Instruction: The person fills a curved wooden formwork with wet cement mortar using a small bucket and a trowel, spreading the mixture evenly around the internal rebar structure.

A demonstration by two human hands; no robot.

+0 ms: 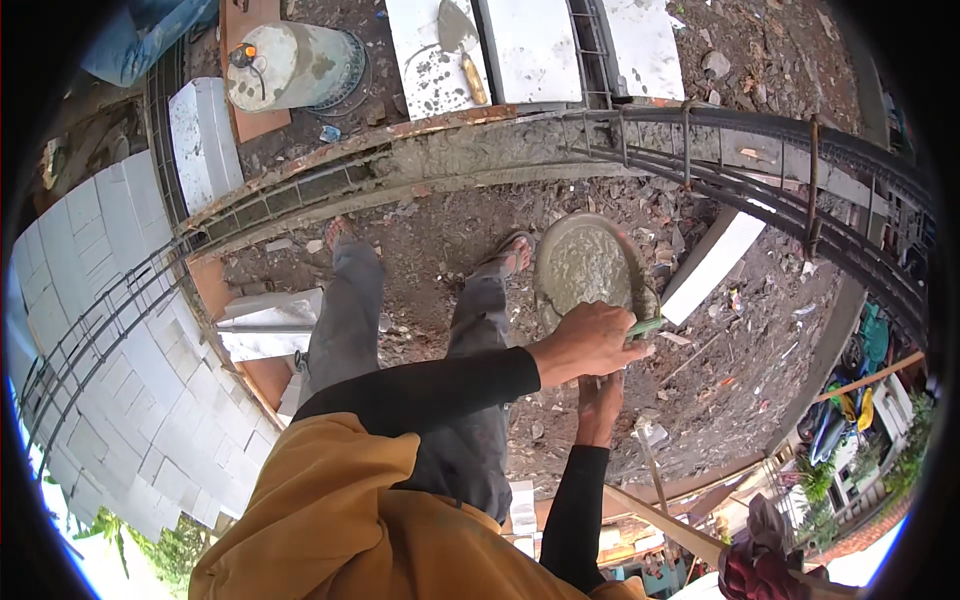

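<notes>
Head view: I see left hand (588, 345) closed around green object (646, 326); right hand (600, 405) partly hidden, cannot tell grip. Mortar pan (543, 275) could tip if knocked sideways.

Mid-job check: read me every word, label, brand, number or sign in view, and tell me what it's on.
No text can be read anywhere in this view.
Round tub and green piece at the left hand: no lettering visible.
Bucket and trowel: none I can make out.
Coloured clutter at far right: too small and blurred to tell.
</notes>
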